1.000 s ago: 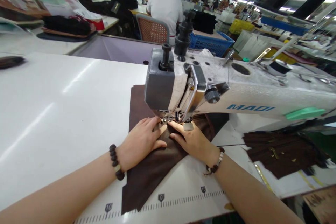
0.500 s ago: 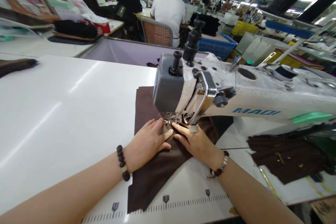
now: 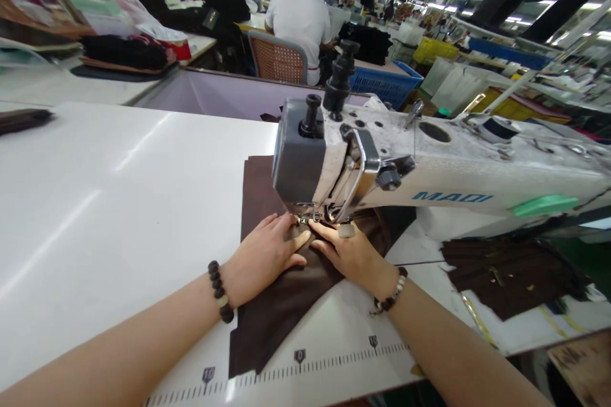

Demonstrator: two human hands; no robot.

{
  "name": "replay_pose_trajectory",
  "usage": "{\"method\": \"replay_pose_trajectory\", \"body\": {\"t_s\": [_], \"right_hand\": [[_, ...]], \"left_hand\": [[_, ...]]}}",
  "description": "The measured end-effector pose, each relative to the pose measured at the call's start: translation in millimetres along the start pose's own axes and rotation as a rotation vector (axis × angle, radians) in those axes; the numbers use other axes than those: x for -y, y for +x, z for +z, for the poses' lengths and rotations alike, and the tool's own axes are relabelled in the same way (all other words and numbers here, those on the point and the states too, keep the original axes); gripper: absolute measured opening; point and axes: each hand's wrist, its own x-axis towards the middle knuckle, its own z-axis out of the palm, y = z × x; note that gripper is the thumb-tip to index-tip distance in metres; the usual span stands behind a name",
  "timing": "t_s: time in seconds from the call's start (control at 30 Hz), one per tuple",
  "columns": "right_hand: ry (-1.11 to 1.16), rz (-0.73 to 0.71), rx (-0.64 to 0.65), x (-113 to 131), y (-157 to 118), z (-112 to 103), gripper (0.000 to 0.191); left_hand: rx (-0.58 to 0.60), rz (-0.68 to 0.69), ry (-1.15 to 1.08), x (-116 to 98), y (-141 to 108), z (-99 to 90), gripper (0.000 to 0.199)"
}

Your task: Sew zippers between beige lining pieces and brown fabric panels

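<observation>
A dark brown piece of fabric (image 3: 272, 331) lies under the needle of a sewing machine (image 3: 382, 159). My left hand (image 3: 265, 251) rests flat on it, fingers stretched out, the fingertips just left of the presser foot (image 3: 301, 220). On the other side, my right hand (image 3: 356, 254) lies on the same fabric with the index finger pointing at the foot and the thumb apart. Both hands press from above without gripping. The needle tip and the stitching are too small to make out.
Brown fabric pieces (image 3: 510, 273) with small metal parts lie on the right of the white table (image 3: 143, 203). A ruler scale runs along its front edge. Another brown bundle (image 3: 23, 119) is at far left. A person in white (image 3: 300, 19) sits beyond, near a blue crate (image 3: 386, 84).
The whole view has shifted slightly, so the machine and table appear a little further left. Both hands keep their places on the fabric by the presser foot.
</observation>
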Motion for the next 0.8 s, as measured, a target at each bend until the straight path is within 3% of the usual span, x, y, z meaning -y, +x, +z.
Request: {"method": "replay_pose_trajectory", "body": {"t_s": [0.8], "right_hand": [[0.049,0.038,0.007,-3.6,4.1,5.7,0.031]], "left_hand": [[0.011,-0.004,0.019,4.4,4.3,-2.6,0.036]]}}
